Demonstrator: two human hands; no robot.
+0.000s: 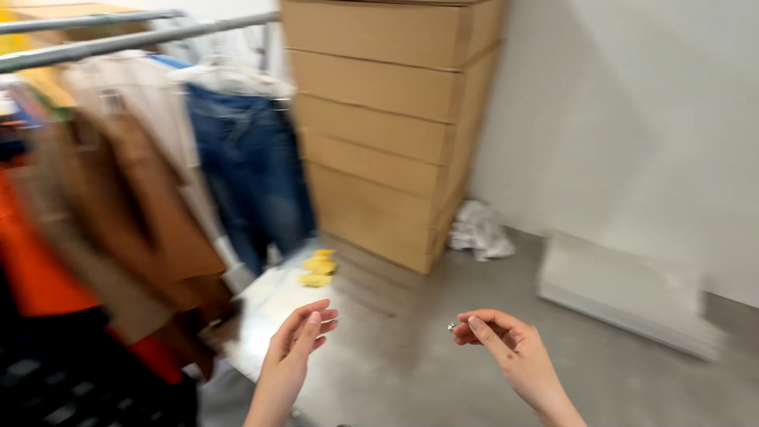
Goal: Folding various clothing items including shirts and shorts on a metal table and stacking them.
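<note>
A small shiny object (452,326), possibly a ring or clip given the blur, is being pinched between thumb and fingertips of the right hand (506,348). The left hand (300,336) is being held loosely curled and empty, well apart to the object's left. Beyond, hanging clothes (237,158) and stacked cardboard boxes (387,119) are being faced.

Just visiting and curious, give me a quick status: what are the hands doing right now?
Left hand open, holding nothing. Right hand pinching a small shiny silver object, too small to identify. Nothing between the hands; hanging blue jeans and stacked brown cardboard boxes beyond.
</note>
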